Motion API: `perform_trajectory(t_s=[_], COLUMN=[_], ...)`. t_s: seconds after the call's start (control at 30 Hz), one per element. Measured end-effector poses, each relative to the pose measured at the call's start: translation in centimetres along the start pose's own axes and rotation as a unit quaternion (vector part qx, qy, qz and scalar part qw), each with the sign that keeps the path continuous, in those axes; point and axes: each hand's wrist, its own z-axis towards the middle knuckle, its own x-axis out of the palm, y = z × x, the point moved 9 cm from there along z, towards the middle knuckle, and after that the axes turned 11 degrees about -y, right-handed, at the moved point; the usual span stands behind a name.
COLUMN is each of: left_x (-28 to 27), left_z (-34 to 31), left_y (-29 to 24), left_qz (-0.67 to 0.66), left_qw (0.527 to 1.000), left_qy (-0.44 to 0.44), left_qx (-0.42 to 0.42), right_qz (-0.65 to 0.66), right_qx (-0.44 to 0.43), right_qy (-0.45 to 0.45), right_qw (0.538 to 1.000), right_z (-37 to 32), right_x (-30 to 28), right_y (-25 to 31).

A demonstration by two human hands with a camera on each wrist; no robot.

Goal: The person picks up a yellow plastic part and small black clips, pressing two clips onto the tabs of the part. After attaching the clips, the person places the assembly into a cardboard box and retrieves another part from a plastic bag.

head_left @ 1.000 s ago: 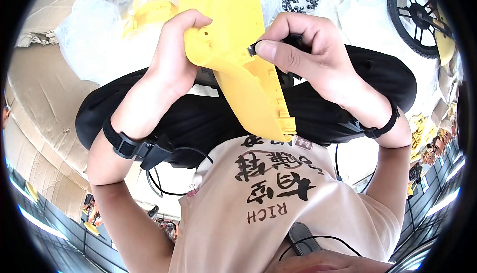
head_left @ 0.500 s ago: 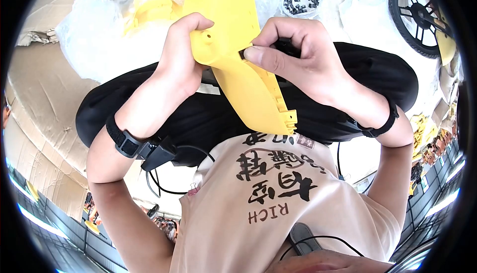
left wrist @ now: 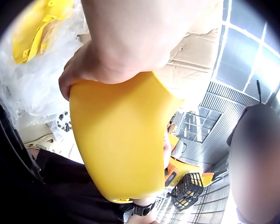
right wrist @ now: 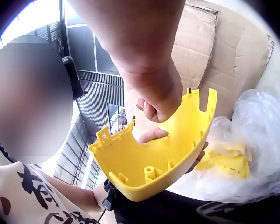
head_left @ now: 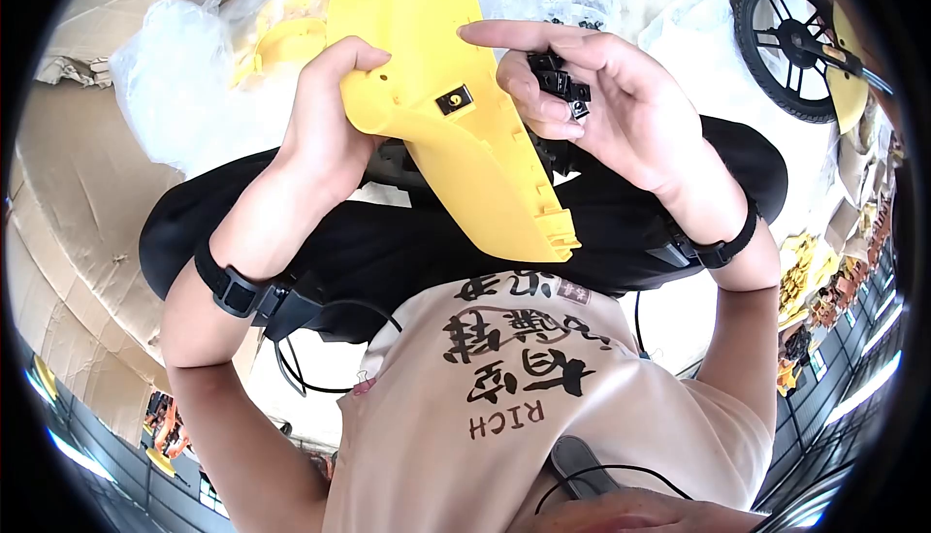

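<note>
My left hand (head_left: 325, 121) grips the side of a yellow plastic cover (head_left: 490, 184), thumb across its face, holding it tilted above the lap. A small black clip (head_left: 453, 99) sits on the cover near its inner edge. My right hand (head_left: 635, 96) stretches its index finger to the cover's upper part, while its other fingers curl about several black clips (head_left: 555, 79). In the right wrist view the cover's hollow inside (right wrist: 140, 165) shows moulded posts, with dark clips (right wrist: 190, 90) on its edge. The left wrist view shows the smooth outer face (left wrist: 119, 135).
Clear plastic bags (head_left: 179, 77) lie at the back left, with yellow parts (head_left: 286, 33) among them. Flattened cardboard (head_left: 92, 213) covers the floor on the left. A black spoked wheel (head_left: 784, 43) lies at the back right. More yellow parts (head_left: 803, 271) are heaped at the right.
The right thumb and index finger have let go of the black clip, now on the cover. The index finger has straightened, and the clips in the palm have turned into view. The cover shifted left.
</note>
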Motion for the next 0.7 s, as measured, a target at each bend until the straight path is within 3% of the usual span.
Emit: perform_trajectory(t_s=[0.2,0.53,0.6,0.7], left_x=[-0.2,-0.4,-0.4,-0.2], left_z=[0.4,0.5,0.5,0.2], left_y=[0.0,0.1,0.0,-0.2], left_qz=[-0.001,-0.024,-0.023,-0.012], left_qw=[1.000,1.000,1.000,1.000], left_qy=[0.011,0.014,0.017,-0.004], left_qx=[0.010,-0.009,-0.006,0.004], right_qz=[-0.107,-0.099,-0.176,-0.155], right_qx=[-0.039,-0.071,-0.108,-0.099], right_qy=[-0.031,-0.027,-0.085,-0.060], right_qw=[0.993,0.992,0.975,0.981], right_z=[0.1,0.4,0.4,0.4], right_x=[-0.1,-0.7,-1.5,-1.3], right_y=[0.6,0.3,1.0,1.2])
